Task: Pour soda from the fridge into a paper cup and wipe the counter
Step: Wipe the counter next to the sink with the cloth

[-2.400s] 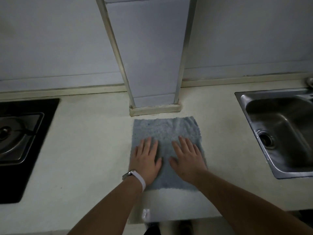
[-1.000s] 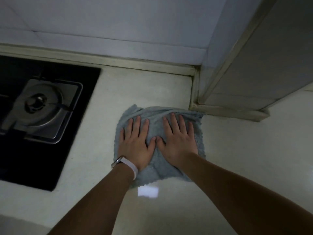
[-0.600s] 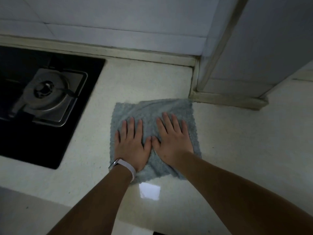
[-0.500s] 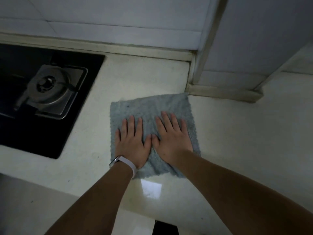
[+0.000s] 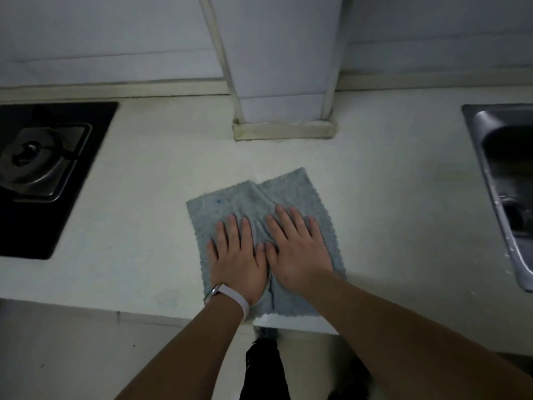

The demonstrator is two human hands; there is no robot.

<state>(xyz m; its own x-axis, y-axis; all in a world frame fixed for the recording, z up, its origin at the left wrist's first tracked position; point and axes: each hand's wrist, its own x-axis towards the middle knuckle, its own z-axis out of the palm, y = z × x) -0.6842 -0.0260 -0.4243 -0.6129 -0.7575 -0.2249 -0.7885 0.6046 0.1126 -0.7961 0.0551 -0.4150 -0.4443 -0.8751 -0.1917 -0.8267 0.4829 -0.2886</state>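
Grey cloth (image 5: 261,223) lay spread on the pale tabletop (image 5: 138,215) near its front edge, creased up the middle, well short of the tiled column (image 5: 282,82) at the back wall. Both grips were released: left hand (image 5: 238,261), white band (image 5: 230,295) at the wrist, and right hand (image 5: 297,252) pressed flat on the cloth side by side, fingers straight, thumbs nearly touching. Gas hob (image 5: 43,168) sat off to the left, steel sink (image 5: 501,183) to the right, both well apart from the cloth.
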